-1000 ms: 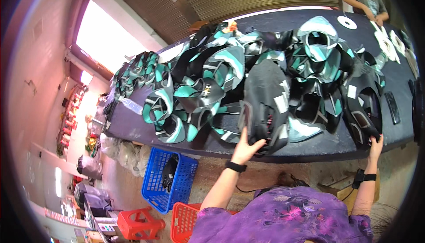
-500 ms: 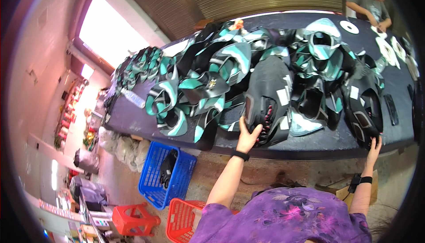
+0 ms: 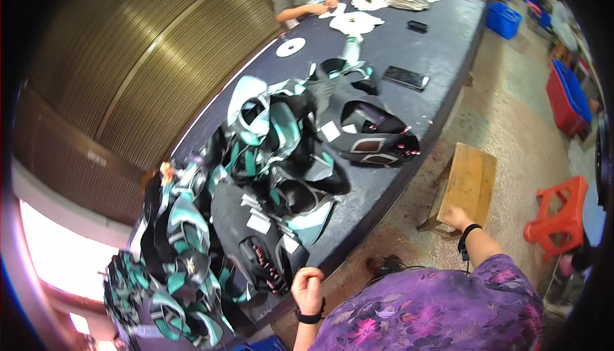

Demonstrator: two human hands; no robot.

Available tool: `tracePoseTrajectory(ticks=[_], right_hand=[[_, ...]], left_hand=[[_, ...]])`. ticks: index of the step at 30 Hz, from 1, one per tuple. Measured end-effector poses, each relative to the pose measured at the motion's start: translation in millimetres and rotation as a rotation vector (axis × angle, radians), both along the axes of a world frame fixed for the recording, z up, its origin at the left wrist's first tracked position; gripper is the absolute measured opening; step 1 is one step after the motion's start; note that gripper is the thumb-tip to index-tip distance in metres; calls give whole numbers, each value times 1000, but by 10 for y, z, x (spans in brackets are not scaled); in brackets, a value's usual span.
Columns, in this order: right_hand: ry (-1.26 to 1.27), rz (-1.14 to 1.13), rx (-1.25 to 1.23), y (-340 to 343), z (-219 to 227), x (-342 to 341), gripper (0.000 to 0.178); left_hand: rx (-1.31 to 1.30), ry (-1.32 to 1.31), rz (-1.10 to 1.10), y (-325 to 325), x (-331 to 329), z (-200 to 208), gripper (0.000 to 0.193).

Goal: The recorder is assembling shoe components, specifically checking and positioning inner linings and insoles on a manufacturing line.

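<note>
Here, on counter (image 3: 358, 202): stacked black shoe uppers (image 3: 231, 218); probably light, pliable; grip both sides. Left hand (image 3: 308, 291) beside them, loosely closed, seemingly empty; right hand (image 3: 456, 218) near wooden stool (image 3: 475, 175), grip unclear.

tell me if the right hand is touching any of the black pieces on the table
Apart: the head view shows the right hand beyond the table's edge, with bare floor between it and the black pieces.

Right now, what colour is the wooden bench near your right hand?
The wooden bench is yellowish-brown, best seen in the head view.
</note>
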State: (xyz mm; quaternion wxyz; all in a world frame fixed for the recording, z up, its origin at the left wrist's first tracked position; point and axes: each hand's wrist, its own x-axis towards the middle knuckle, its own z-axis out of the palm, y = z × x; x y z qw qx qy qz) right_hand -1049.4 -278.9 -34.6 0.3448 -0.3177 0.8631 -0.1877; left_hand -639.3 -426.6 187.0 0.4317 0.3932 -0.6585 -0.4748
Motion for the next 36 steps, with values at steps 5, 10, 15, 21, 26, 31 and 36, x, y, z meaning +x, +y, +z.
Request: tracePoseTrajectory(ticks=[5,10,15,21,26,31,36], right_hand=[[53,121,359,677,-401,316,41],[-13,-385,239,782,-481,396,43],[-537,-1181,-125,606,-308,466,42],[-603,-1562,-234,653,-880,512,48],[-685,-1722,-445,511,-1287,518,61],[-798,-1911,-695,303,-1436,276,67],[-811,-1916,-907,282,-1526,298,55]], left_hand=[[234,-38,-384,-220,-587,-360,5],[499,45,-407,-346,-656,-579,9],[630,126,-365,-482,-438,-805,9],[725,87,-384,-533,-543,-765,12],[727,33,-383,-678,-442,-674,16],[957,33,-302,-708,-694,-376,10],[916,-61,-462,-749,-705,-367,11]])
